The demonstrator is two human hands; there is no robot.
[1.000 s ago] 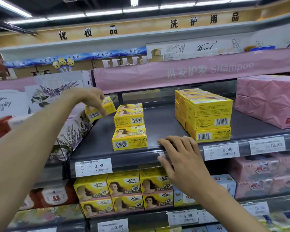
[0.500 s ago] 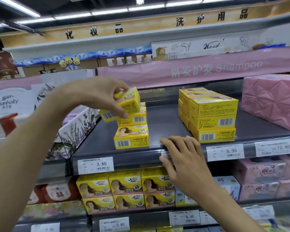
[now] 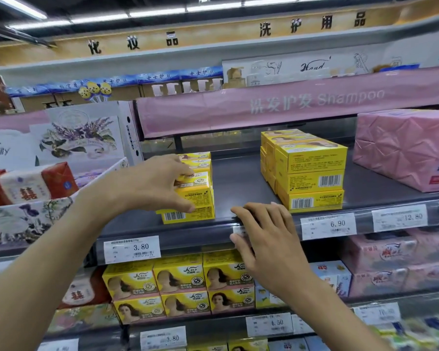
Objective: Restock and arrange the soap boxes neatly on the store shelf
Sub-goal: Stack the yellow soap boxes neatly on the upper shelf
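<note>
Left hand [image 3: 150,183] is now setting the yellow soap box [image 3: 199,192] it was carrying in onto the front box [image 3: 188,216] of the left row, still gripping it. Right hand [image 3: 266,239] is just resting flat on the shelf edge [image 3: 188,234]. Stack's growing.

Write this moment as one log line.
left hand: grips yellow soap box atop lower box | right hand: rests on shelf edge | step: stacking

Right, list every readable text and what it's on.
"化妆品": top sign
"洗护用品": top sign
"Hand": white panel
"洗发护发 Shampoo": pink banner
"3.80": upper left tag
"6.90": middle tag
"12.80": right tag
"4.50": lower tag
"3.80": bottom tag
Print on soap boxes: too small.
</note>
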